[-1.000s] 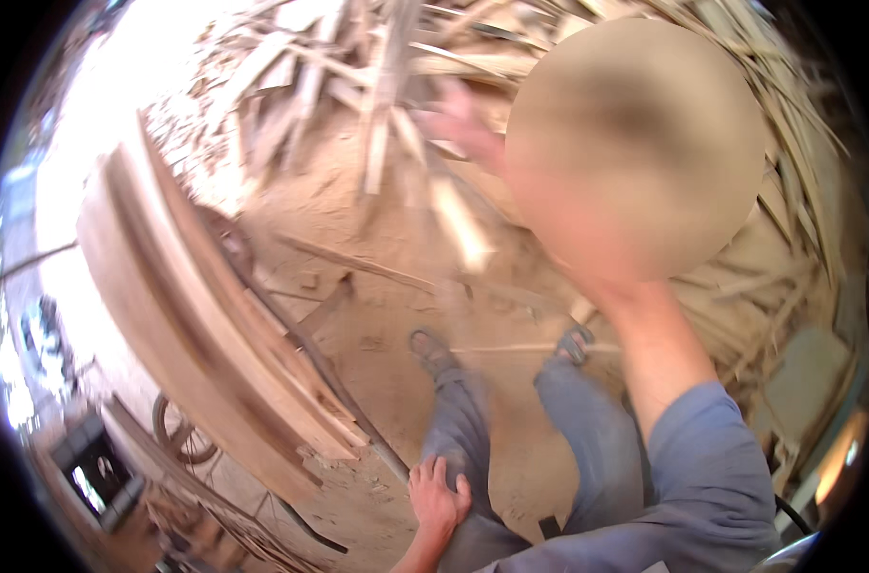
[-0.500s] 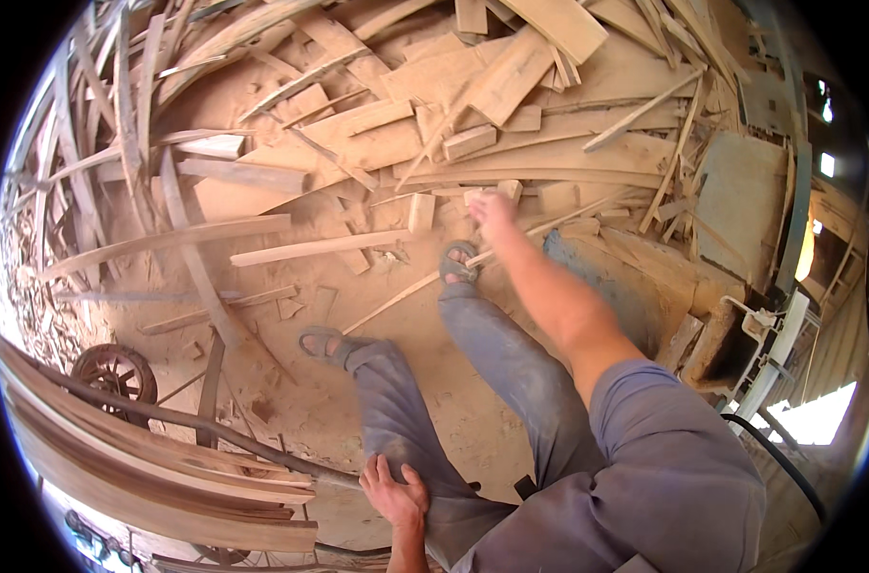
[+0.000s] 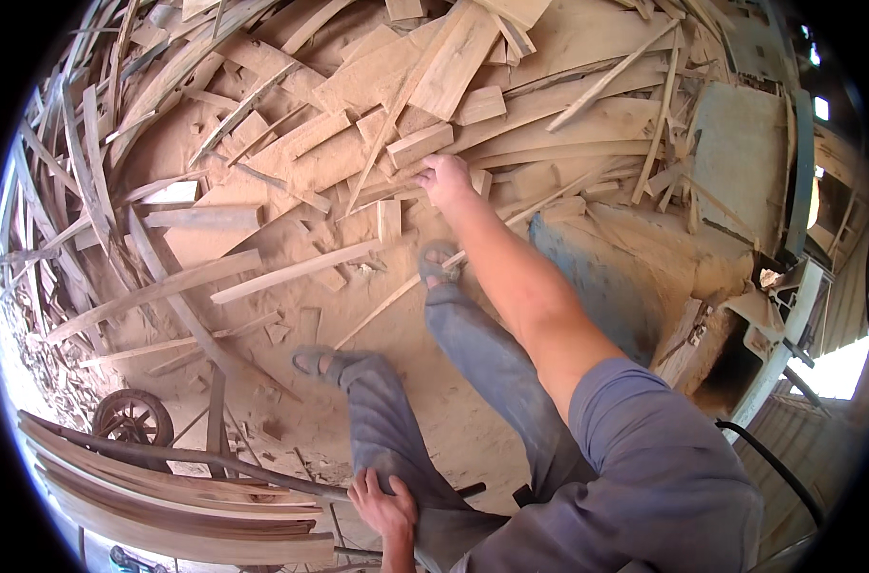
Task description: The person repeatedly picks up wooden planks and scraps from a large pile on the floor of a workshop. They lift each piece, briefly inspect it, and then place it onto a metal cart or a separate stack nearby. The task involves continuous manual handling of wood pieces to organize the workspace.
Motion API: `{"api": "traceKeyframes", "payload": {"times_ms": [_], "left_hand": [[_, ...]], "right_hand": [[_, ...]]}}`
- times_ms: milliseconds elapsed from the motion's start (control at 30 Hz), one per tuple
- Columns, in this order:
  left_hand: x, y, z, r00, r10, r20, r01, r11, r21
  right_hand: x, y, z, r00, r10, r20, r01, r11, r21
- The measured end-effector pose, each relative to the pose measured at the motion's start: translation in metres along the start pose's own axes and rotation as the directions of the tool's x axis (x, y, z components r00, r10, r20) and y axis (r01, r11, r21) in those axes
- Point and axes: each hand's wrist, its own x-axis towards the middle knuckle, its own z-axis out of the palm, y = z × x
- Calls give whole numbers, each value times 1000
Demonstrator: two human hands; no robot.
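Note:
My right hand [image 3: 446, 180] is stretched out low over the scrap wood, its fingers bent inward; what they hold, if anything, is hidden. Just beyond it lies a short, thick wood block [image 3: 420, 145]. Another small block [image 3: 480, 181] sits right beside the hand, partly covered by it. To its left an upright-looking wood offcut [image 3: 388, 220] touches the end of a long pale strip [image 3: 296, 270]. My left hand [image 3: 384, 503] rests on my left thigh with its fingers spread, holding nothing.
Boards and offcuts are heaped across the far side. A thin stick [image 3: 396, 310] lies between my sandalled feet. At the right stands a dusty blue panel [image 3: 592, 277]. Stacked planks [image 3: 181, 506] and a spoked wheel [image 3: 132, 425] are at the lower left. Sawdust covers the ground.
My right hand has moved forward and left, from beside the small blocks toward the thick block. The whole view has shifted slightly. My left hand stays on my thigh.

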Motion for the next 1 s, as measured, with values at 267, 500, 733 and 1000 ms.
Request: {"api": "traceKeyframes", "payload": {"times_ms": [267,500,733,1000], "left_hand": [[-12,-16,14,986,-139,94,143,989,-38],[7,41,-69,893,-86,442,428,-142,-892],[-53,59,-158,920,-170,354,280,-349,-894],[-164,33,-201,953,-267,143,104,-154,-983]], "right_hand": [[-209,-61,23,980,-46,-195,-24,940,-340],[-429,-24,24,977,207,-44,-210,914,-348],[-566,32,11,820,565,89,-442,725,-529],[-466,2,-43,875,458,156,-480,861,166]]}}
